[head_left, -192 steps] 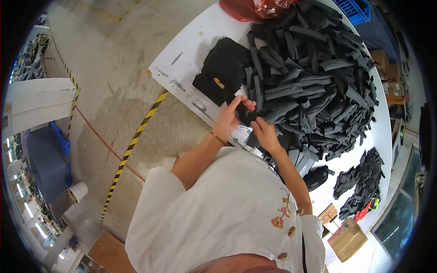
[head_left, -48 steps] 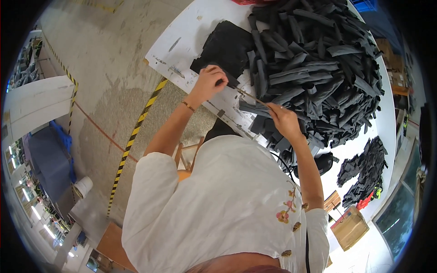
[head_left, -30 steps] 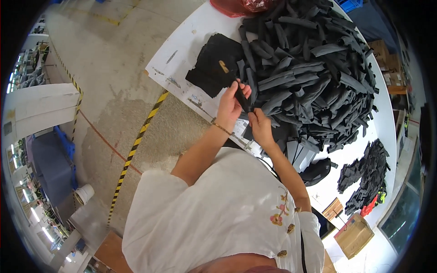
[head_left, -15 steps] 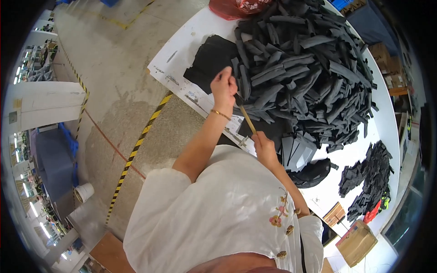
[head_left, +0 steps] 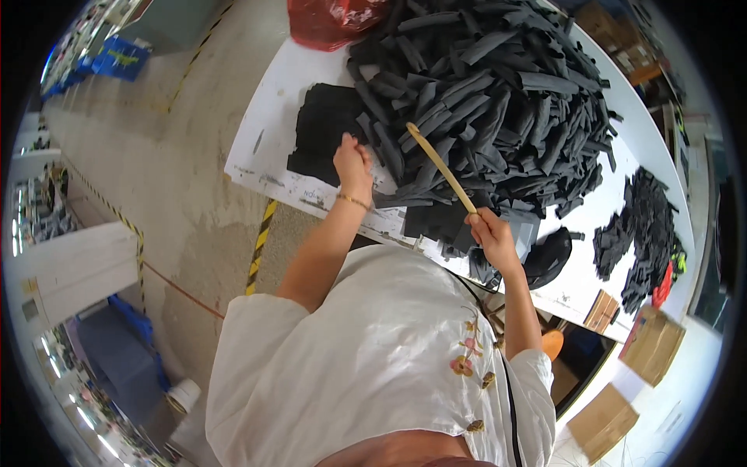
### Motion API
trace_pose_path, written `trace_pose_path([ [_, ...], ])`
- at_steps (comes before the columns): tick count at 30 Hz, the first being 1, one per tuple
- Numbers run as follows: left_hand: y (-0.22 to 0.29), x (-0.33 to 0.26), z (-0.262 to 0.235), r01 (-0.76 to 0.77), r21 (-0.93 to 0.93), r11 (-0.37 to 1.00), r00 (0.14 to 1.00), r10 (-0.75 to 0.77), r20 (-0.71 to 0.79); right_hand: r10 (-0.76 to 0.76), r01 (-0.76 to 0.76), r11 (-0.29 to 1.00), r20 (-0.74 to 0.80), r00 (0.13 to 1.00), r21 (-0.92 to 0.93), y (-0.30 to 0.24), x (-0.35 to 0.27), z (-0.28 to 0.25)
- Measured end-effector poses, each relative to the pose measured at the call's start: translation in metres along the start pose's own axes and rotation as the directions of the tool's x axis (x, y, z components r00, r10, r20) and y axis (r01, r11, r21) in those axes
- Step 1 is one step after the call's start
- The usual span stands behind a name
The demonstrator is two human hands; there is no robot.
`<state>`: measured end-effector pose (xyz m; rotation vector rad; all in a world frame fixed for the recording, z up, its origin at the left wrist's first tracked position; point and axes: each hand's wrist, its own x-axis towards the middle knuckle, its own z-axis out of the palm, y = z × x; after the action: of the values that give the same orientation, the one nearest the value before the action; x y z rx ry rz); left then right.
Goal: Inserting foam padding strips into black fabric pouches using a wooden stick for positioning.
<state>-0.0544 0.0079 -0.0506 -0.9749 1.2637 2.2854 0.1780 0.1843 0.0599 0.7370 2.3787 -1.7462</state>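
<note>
Head view, looking down over a white embroidered blouse (head_left: 373, 366) to a white worktop (head_left: 268, 124)

Right hand (head_left: 490, 237) closed round the lower end of a thin wooden stick (head_left: 440, 167), stick slanting up and to the left, upper end lying over the heap of black strips (head_left: 498, 101)

Left hand (head_left: 352, 162) reaching forward, fingers curled down onto the edge of a flat stack of black pieces (head_left: 323, 136) just left of the heap; whether anything is pinched between the fingers, impossible to tell; thin bracelet (head_left: 354, 202) at the wrist

Heap of black strips covering most of the worktop's middle, strips piled crosswise in every direction, near edge reaching almost to the right hand

Red plastic bag (head_left: 334, 19) at the far end of the worktop, touching the heap

Smaller pile of black pieces (head_left: 634, 233) well apart on the right side of the worktop, something red (head_left: 664, 284) at its near end

Dark rounded object (head_left: 548, 257) at the worktop's near edge, just right of the right hand

Cardboard boxes (head_left: 650, 346) on the floor at lower right; yellow-and-black tape (head_left: 261, 245) on the concrete floor beside the worktop's left edge
</note>
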Motion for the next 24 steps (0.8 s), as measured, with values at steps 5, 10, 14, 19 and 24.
trace_pose_path([
  [5,-0.021,0.004,-0.036,0.053,0.357,0.932,0.985,-0.108,0.133,-0.033,0.063,0.995,-0.344,0.938,0.078,0.054,0.013,0.018],
  [10,-0.037,-0.005,-0.025,-0.098,0.658,0.747,0.863,-0.265,0.43,-0.113,0.062,0.991,-0.51,0.853,-0.117,0.099,0.027,0.028],
  [14,-0.049,-0.016,-0.013,-0.161,0.777,0.609,0.727,-0.459,0.511,-0.066,-0.14,0.94,-0.568,0.82,-0.31,0.102,0.056,0.051],
  [19,-0.062,-0.027,-0.011,-0.405,0.798,0.445,0.659,-0.464,0.593,-0.185,-0.244,0.832,-0.664,0.725,-0.498,0.127,0.074,0.059],
  [24,-0.064,-0.046,0.004,-0.789,0.535,0.301,0.442,-0.326,0.835,-0.255,-0.095,0.865,-0.595,0.762,-0.492,0.109,0.05,0.043],
])
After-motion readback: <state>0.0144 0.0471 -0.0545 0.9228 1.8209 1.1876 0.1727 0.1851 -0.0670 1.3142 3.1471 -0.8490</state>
